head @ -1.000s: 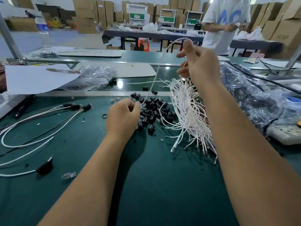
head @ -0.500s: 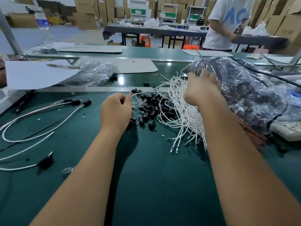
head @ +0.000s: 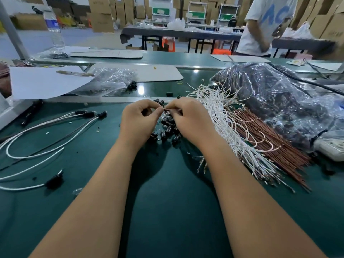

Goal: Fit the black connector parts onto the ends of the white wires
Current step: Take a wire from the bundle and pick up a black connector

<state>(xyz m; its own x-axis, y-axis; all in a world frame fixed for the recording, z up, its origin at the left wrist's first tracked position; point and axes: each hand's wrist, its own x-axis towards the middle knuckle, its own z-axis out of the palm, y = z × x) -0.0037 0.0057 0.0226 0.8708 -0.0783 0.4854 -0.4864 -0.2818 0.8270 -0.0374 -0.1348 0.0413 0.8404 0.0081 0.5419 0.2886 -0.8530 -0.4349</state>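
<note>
Both hands meet over a pile of small black connectors on the green mat. My right hand pinches the end of a white wire, its metal tip pointing left. My left hand has thumb and fingers curled, pinching at that tip; a dark connector seems to sit inside the curl, mostly hidden. A thick bundle of loose white wires lies just right of my right hand. Several finished white wires with black connectors lie at the left.
Brown wires lie beside the white bundle, under a big plastic bag of dark parts. A power strip sits far right. A smaller bag and white paper are behind. A person stands at a far table.
My right hand came down from the raised wire, passed over the bundle, and now holds a wire end at my left hand. My left hand lifted slightly off the connector pile.
</note>
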